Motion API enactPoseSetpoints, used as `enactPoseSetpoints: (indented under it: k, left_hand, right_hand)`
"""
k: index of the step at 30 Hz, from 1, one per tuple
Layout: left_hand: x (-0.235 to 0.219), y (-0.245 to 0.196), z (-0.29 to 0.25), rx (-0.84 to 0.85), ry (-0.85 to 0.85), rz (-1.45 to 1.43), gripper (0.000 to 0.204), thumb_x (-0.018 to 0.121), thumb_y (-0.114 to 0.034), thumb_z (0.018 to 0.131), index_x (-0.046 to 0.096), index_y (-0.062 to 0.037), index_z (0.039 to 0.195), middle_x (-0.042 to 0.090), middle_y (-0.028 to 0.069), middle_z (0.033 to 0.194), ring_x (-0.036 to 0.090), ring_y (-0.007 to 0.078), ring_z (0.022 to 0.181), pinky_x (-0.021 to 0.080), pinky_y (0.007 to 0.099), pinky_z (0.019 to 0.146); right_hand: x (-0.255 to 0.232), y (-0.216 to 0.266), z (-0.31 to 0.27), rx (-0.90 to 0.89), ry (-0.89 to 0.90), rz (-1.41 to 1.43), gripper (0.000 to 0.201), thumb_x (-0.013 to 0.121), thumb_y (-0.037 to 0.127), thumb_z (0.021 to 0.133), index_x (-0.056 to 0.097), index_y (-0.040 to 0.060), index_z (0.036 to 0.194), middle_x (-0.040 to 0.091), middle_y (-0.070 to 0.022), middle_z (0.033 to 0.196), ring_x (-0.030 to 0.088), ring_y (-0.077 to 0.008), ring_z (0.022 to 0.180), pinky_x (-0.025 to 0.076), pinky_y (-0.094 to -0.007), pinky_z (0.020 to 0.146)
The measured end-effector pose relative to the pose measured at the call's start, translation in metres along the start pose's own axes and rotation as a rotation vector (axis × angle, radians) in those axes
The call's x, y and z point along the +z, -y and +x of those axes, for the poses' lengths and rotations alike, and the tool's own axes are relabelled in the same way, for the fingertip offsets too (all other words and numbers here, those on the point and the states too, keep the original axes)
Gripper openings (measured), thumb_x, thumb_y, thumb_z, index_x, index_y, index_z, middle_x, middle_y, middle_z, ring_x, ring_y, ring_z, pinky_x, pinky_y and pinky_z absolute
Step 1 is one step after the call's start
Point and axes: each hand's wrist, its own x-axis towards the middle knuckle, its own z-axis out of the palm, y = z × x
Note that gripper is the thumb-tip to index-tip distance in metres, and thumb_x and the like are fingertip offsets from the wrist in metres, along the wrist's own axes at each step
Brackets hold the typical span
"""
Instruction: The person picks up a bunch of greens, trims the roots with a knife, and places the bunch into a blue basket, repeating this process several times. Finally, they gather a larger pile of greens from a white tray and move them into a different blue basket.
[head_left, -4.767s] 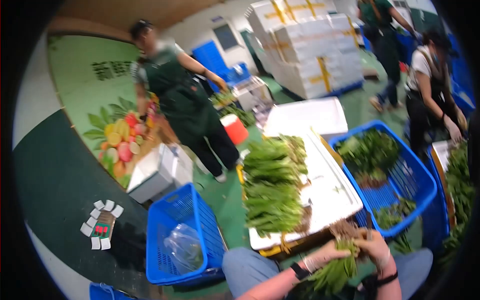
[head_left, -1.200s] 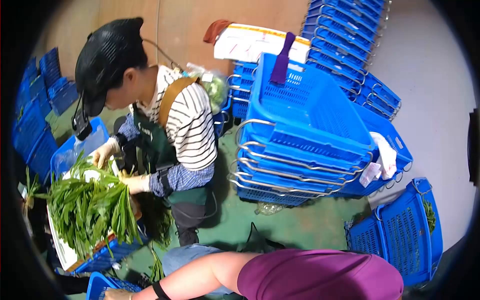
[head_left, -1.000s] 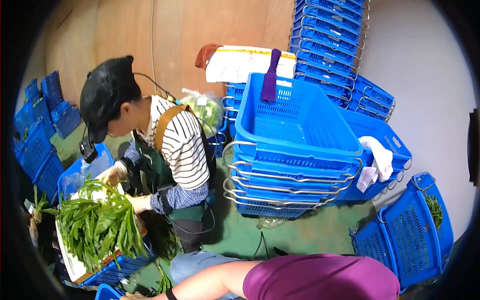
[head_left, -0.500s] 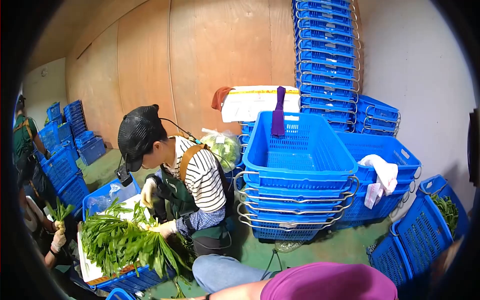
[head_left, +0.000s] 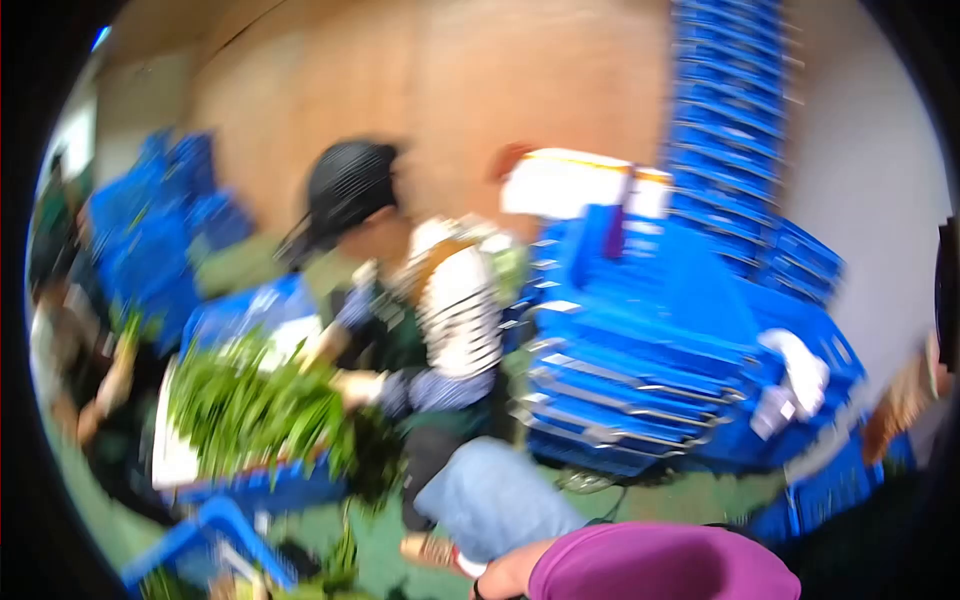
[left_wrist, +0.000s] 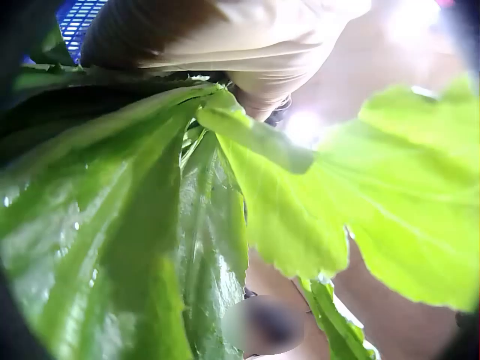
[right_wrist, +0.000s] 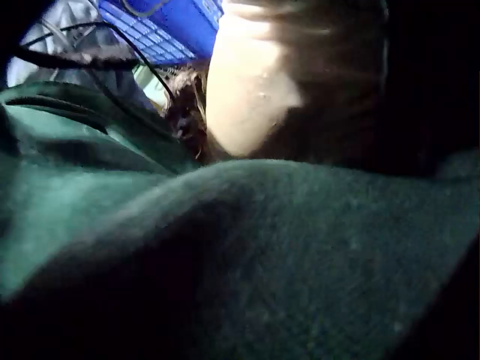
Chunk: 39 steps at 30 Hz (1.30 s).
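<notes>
1. Since half a second ago the head view has swung and blurred; the purple sleeve (head_left: 660,568) sits in much the same place at the bottom edge, and the worker in the striped shirt (head_left: 455,300) now stands nearer the middle of the frame.
2. At far left, a heap of leafy greens (head_left: 255,410) lies on a white board over a blue basket (head_left: 265,490), the striped-shirted worker's hands at its right end. That heap looks sorted; how much remains for the wearer I cannot judge, since neither of the wearer's hands shows in the head view.
3. In the left wrist view, wet green leaves (left_wrist: 150,225) fill the frame right against the camera, with the left hand (left_wrist: 255,52) just above them. The bunch seems to be in hand, but whether the fingers curl round the stems cannot be told.
4. Right of centre, stacked blue baskets (head_left: 640,380) with metal handles stand unfilled.
5. In the right wrist view, the right hand (right_wrist: 255,97) rests near dark green cloth (right_wrist: 225,255); a dark rooty clump (right_wrist: 184,120) sits beside it. Its grip cannot be told.
</notes>
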Motion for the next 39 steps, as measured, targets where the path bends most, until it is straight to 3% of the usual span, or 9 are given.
enactPoseSetpoints:
  k: [3, 6, 12, 24, 25, 26, 27, 30, 39]
  left_hand:
    - [0.036, 0.004, -0.013, 0.404, -0.204, -0.100, 0.022, 0.064, -0.023, 0.095, 0.069, -0.0046, 0.105, 0.067, 0.0042, 0.091, 0.064, 0.0146, 0.081, 0.050, 0.0288, 0.073]
    - [0.043, -0.010, -0.038, 0.376, -0.361, -0.224, 0.013, 0.070, -0.017, 0.090, 0.069, -0.0041, 0.092, 0.068, 0.0037, 0.084, 0.065, 0.0147, 0.074, 0.051, 0.0285, 0.069]
    - [0.010, -0.021, -0.028, 0.304, -0.414, -0.317, 0.017, 0.073, -0.007, 0.087, 0.066, -0.0017, 0.103, 0.069, 0.0056, 0.089, 0.066, 0.0151, 0.077, 0.054, 0.0296, 0.071]
    - [-0.006, -0.030, -0.025, 0.234, -0.385, -0.522, 0.020, 0.074, -0.011, 0.090, 0.068, -0.0030, 0.108, 0.069, 0.0027, 0.090, 0.068, 0.0116, 0.079, 0.055, 0.0271, 0.067]
    - [-0.005, -0.027, -0.026, 0.286, -0.397, -0.413, 0.020, 0.074, -0.015, 0.091, 0.070, -0.0032, 0.107, 0.069, 0.0010, 0.086, 0.066, 0.0085, 0.076, 0.053, 0.0270, 0.064]
    - [-0.009, -0.018, -0.027, 0.570, -0.428, -0.058, 0.020, 0.073, -0.018, 0.092, 0.072, -0.0043, 0.106, 0.068, -0.0014, 0.083, 0.064, 0.0055, 0.074, 0.051, 0.0255, 0.063]
    - [0.005, -0.030, -0.043, 0.444, -0.362, -0.384, 0.022, 0.074, -0.019, 0.091, 0.072, -0.0046, 0.107, 0.068, -0.0020, 0.083, 0.062, 0.0064, 0.073, 0.048, 0.0247, 0.064]
    - [0.009, -0.016, -0.040, 0.587, -0.471, -0.308, 0.027, 0.074, -0.018, 0.089, 0.067, -0.0050, 0.112, 0.065, -0.0018, 0.092, 0.060, 0.0091, 0.086, 0.048, 0.0267, 0.076]
    - [0.022, -0.010, -0.086, 0.636, -0.623, -0.320, 0.029, 0.076, -0.022, 0.088, 0.070, -0.0030, 0.109, 0.068, 0.0029, 0.080, 0.063, 0.0110, 0.064, 0.049, 0.0264, 0.059]
  right_hand:
    - [0.024, -0.006, -0.029, -0.001, 0.258, -0.090, 0.044, 0.058, 0.044, 0.098, 0.070, 0.0081, 0.121, 0.073, -0.0133, 0.113, 0.068, -0.0247, 0.104, 0.053, -0.0397, 0.089]
    - [0.020, -0.013, -0.038, 0.029, 0.489, -0.178, 0.044, 0.058, 0.043, 0.098, 0.070, 0.0077, 0.120, 0.073, -0.0133, 0.112, 0.068, -0.0247, 0.103, 0.053, -0.0396, 0.088]
    - [0.008, -0.027, -0.003, 0.054, 0.777, -0.285, 0.042, 0.058, 0.042, 0.098, 0.070, 0.0069, 0.118, 0.073, -0.0134, 0.111, 0.068, -0.0245, 0.101, 0.053, -0.0394, 0.086]
    - [0.037, -0.036, 0.062, -0.082, 0.983, -0.430, 0.040, 0.059, 0.039, 0.097, 0.071, 0.0052, 0.114, 0.073, -0.0135, 0.107, 0.068, -0.0243, 0.097, 0.053, -0.0391, 0.083]
    - [0.035, -0.037, 0.061, -0.107, 1.000, -0.468, 0.040, 0.059, 0.039, 0.096, 0.071, 0.0051, 0.114, 0.073, -0.0135, 0.107, 0.068, -0.0243, 0.096, 0.053, -0.0391, 0.083]
    - [0.036, -0.037, 0.059, -0.130, 1.030, -0.502, 0.040, 0.059, 0.039, 0.096, 0.071, 0.0050, 0.113, 0.074, -0.0135, 0.107, 0.068, -0.0242, 0.096, 0.053, -0.0390, 0.082]
    - [0.036, -0.038, 0.060, -0.151, 1.051, -0.539, 0.040, 0.059, 0.038, 0.096, 0.071, 0.0048, 0.113, 0.074, -0.0135, 0.106, 0.068, -0.0242, 0.096, 0.053, -0.0390, 0.082]
    - [0.032, -0.035, 0.055, -0.197, 1.084, -0.656, 0.039, 0.059, 0.038, 0.096, 0.072, 0.0044, 0.112, 0.074, -0.0136, 0.106, 0.068, -0.0242, 0.095, 0.053, -0.0389, 0.081]
    - [0.056, -0.034, 0.051, -0.334, 1.167, -0.885, 0.037, 0.060, 0.036, 0.095, 0.072, 0.0032, 0.109, 0.074, -0.0137, 0.103, 0.069, -0.0240, 0.091, 0.054, -0.0387, 0.079]
